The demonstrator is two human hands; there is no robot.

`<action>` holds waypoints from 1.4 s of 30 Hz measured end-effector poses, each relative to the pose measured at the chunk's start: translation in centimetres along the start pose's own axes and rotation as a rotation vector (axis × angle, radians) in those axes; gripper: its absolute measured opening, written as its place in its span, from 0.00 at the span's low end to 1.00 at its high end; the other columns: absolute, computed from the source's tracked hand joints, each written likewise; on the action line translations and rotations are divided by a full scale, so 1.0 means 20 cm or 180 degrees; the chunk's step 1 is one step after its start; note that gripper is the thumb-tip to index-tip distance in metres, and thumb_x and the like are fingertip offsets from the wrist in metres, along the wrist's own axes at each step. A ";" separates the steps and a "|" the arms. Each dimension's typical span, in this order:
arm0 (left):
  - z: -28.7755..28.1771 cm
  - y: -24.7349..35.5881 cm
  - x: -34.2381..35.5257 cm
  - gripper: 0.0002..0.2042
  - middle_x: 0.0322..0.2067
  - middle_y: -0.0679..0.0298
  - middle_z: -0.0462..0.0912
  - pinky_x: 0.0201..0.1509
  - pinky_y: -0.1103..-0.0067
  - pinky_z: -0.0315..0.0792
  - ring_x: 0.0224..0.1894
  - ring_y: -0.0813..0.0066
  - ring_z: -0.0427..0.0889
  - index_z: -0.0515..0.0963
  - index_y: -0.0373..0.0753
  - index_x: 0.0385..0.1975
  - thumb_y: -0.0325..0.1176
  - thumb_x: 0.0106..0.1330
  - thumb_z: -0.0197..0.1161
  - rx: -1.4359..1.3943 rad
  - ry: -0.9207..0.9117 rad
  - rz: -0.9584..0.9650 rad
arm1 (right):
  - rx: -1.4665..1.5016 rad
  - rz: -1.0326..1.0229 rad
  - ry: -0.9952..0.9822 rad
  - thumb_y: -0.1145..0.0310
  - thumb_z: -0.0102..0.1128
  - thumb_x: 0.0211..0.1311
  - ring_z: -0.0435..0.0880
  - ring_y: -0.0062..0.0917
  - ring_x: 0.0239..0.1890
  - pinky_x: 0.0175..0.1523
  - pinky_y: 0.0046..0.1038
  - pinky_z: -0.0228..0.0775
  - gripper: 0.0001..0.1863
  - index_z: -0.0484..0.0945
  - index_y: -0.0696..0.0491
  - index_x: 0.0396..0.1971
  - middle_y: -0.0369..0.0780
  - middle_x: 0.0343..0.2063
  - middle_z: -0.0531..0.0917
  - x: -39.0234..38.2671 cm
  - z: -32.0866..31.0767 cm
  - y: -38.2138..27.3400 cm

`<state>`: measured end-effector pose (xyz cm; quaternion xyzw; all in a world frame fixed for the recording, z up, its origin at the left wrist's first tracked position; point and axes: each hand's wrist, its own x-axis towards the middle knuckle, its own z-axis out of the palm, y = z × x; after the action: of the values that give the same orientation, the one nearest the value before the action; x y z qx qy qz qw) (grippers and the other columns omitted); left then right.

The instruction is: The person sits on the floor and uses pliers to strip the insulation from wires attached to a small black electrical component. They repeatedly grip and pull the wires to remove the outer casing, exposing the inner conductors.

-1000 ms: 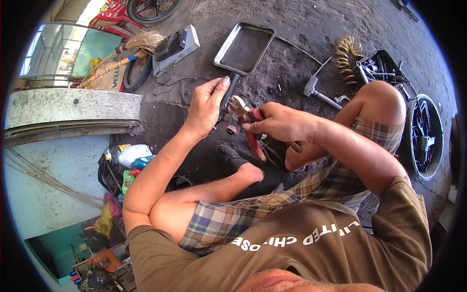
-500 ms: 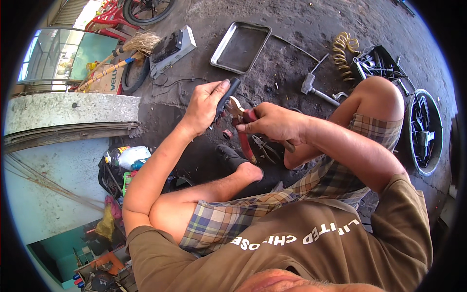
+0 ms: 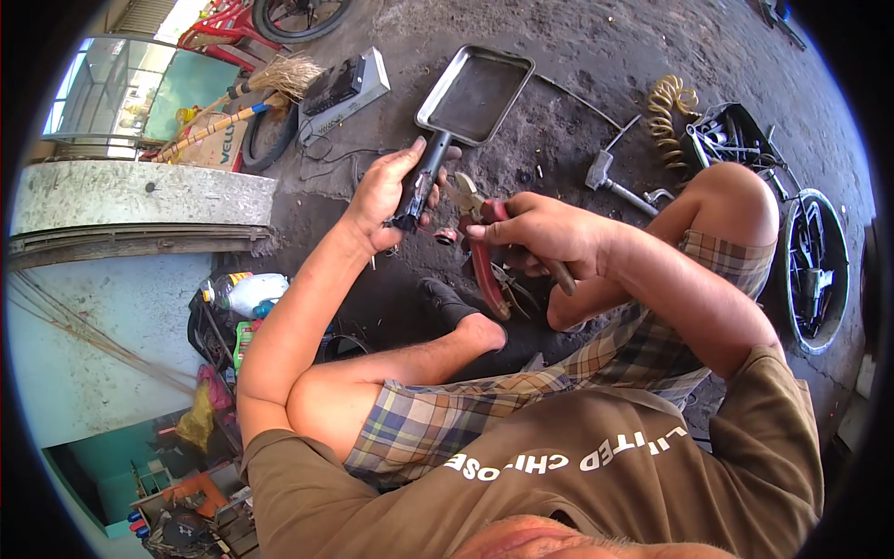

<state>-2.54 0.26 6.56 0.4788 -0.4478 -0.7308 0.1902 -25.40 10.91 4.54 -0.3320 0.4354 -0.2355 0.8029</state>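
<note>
My left hand (image 3: 377,191) is closed around a black cylindrical part (image 3: 424,182), whose lower end looks broken or torn. The part points up toward a metal tray (image 3: 422,119) on the ground. Just right of the part, my right hand (image 3: 549,233) grips red-handled cutting pliers (image 3: 489,275), their jaws apart from the part. A small reddish ring-like piece (image 3: 445,237) shows below the jaws. Another tool (image 3: 521,298) lies partly hidden under the pliers.
A hammer (image 3: 601,172), coiled hose (image 3: 672,102), tool-filled box (image 3: 731,135) and round tub (image 3: 829,205) lie right. Left are a grey device (image 3: 340,93), brooms (image 3: 270,84), loose tyre (image 3: 270,149) and bottles (image 3: 256,293). My bent legs border the work spot.
My left hand has turned the black part, showing its damaged end and more of my fingers. The pliers' jaws have moved slightly right, away from the part.
</note>
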 end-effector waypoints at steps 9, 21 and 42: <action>-0.03 -0.05 0.01 0.25 0.35 0.66 0.85 0.21 0.83 0.78 0.23 0.83 0.84 0.77 0.31 0.62 0.49 0.85 0.47 0.0135 -0.0385 -0.0025 | 0.0446 0.0189 -0.0759 0.54 0.63 0.77 0.67 0.12 0.18 0.21 0.20 0.55 0.15 0.82 0.51 0.38 0.33 0.26 0.82 0.03 0.01 0.04; 0.04 -0.12 0.04 0.22 0.36 0.67 0.85 0.27 0.83 0.80 0.26 0.84 0.83 0.81 0.33 0.54 0.46 0.85 0.49 0.0019 0.0005 0.1053 | 0.1185 0.0349 -0.1401 0.50 0.56 0.81 0.67 0.10 0.19 0.20 0.15 0.57 0.17 0.79 0.49 0.45 0.48 0.41 0.91 0.05 0.02 0.07; 0.11 -0.17 0.04 0.21 0.36 0.65 0.77 0.38 0.77 0.74 0.34 0.75 0.78 0.72 0.38 0.55 0.50 0.85 0.42 -0.0893 0.0044 0.1276 | -0.0062 -0.1635 0.0836 0.69 0.74 0.66 0.79 0.18 0.17 0.21 0.28 0.67 0.13 0.77 0.58 0.33 0.35 0.17 0.80 0.18 0.15 0.16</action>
<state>-4.28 2.42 3.59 0.3543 -0.4267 -0.7301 0.3991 -20.63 11.73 1.40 -0.4058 0.4397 -0.4679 0.6505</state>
